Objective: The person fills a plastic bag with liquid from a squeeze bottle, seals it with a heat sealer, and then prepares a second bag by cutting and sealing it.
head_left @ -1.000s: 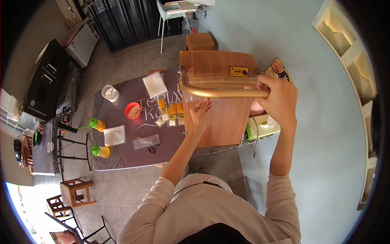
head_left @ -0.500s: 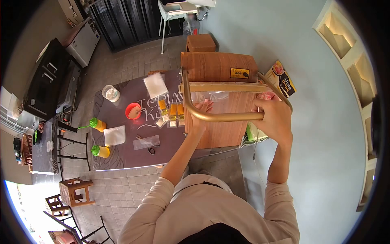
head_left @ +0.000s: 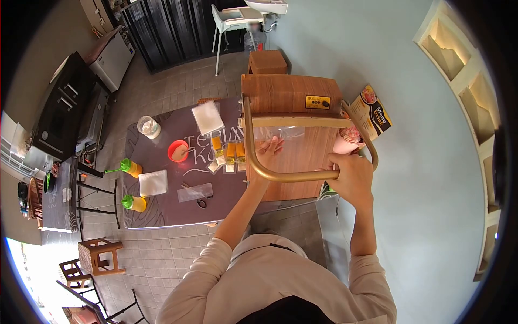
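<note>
My right hand (head_left: 352,175) grips the near right corner of a gold metal handle (head_left: 294,176) on a wood-patterned sealing machine (head_left: 286,93). My left hand (head_left: 268,154) lies under the handle on the machine's wooden board (head_left: 310,159), palm partly up and fingers apart and slightly curled. Its fingertips are at a clear plastic bag (head_left: 288,133), whose far edge lies by the machine's sealing bar (head_left: 302,122). Whether the fingers pinch the bag is hard to make out. Small packets with orange contents (head_left: 231,150) lie left of the machine.
On the dark table (head_left: 162,208) are a red bowl (head_left: 177,151), a clear tub (head_left: 148,127), green-capped bottles (head_left: 132,168), stacks of clear bags (head_left: 207,117) and scissors (head_left: 201,203). A pink container (head_left: 347,141) and a menu stand (head_left: 371,113) are right of the machine.
My right hand has moved toward me and lower with the handle. The machine's top bar has tilted, and the pink container shows more. My left hand has stayed nearly in place.
</note>
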The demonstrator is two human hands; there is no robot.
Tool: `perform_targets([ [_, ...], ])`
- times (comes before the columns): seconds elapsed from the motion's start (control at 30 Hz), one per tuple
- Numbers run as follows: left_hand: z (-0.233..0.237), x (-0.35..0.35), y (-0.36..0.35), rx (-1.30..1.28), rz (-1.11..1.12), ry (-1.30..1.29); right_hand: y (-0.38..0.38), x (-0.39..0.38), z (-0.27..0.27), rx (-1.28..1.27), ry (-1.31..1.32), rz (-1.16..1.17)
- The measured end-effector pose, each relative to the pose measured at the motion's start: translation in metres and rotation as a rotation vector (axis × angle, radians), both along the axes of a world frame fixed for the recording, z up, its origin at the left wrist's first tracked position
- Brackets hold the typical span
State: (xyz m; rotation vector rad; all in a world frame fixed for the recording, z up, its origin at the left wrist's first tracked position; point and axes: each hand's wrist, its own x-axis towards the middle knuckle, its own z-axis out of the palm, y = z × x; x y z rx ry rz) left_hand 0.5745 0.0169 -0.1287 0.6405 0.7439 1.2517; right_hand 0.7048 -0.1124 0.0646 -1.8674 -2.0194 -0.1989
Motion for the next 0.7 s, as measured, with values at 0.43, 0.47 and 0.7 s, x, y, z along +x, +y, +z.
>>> perform_targets([
  [0.43, 0.007, -0.001, -0.003, -0.045, -0.003, -0.031, -0.007, -0.004, -0.022, -0.025, 0.06, -0.049],
  [0.47, 0.007, -0.001, -0.003, -0.045, -0.003, -0.031, -0.007, -0.004, -0.023, -0.024, 0.06, -0.049],
  [0.7, 0.002, -0.001, -0.003, -0.025, 0.0, -0.019, -0.01, -0.006, -0.031, -0.032, 0.062, -0.045],
])
